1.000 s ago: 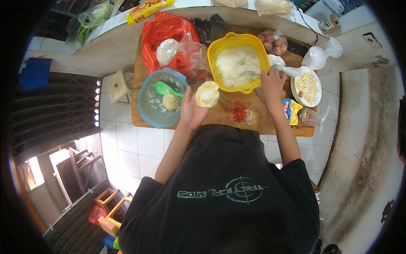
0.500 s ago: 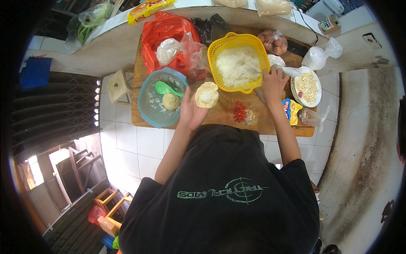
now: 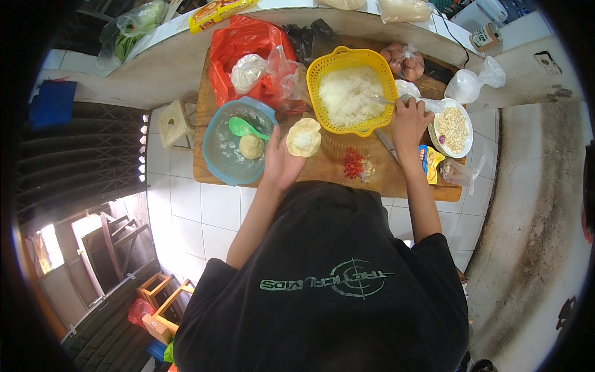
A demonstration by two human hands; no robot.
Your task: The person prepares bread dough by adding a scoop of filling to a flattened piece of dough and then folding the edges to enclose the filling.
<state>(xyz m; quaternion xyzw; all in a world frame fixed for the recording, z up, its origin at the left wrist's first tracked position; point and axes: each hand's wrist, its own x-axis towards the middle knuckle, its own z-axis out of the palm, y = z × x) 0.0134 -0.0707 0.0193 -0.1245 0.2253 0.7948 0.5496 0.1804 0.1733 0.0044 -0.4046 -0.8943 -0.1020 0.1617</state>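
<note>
My left hand (image 3: 282, 158) holds a pale, cupped round of dough (image 3: 304, 133) with white filling, beside a blue bowl (image 3: 217, 161) containing a green spoon (image 3: 242, 127) and a dough ball (image 3: 251, 146). My right hand (image 3: 409, 127) grips a metal utensil (image 3: 382, 99), apparently a fork, at the right side of a yellow basket (image 3: 319, 115) of white shredded food or noodles (image 3: 347, 93). Below lie chopped red and pale pieces (image 3: 353, 162) and a knife (image 3: 385, 144), partly hidden by my right arm.
The wooden table (image 3: 211, 173) also bears a red bag (image 3: 226, 46), bagged round brown items (image 3: 409, 59), a white plate of pale bits (image 3: 452, 127) and a yellow packet (image 3: 432, 164). A stool (image 3: 173, 124) stands left; a tiled ledge (image 3: 279, 7) runs behind.
My right hand has moved slightly right and up, and the utensil's tip has risen toward the basket's right rim. My left hand is nearly still.
</note>
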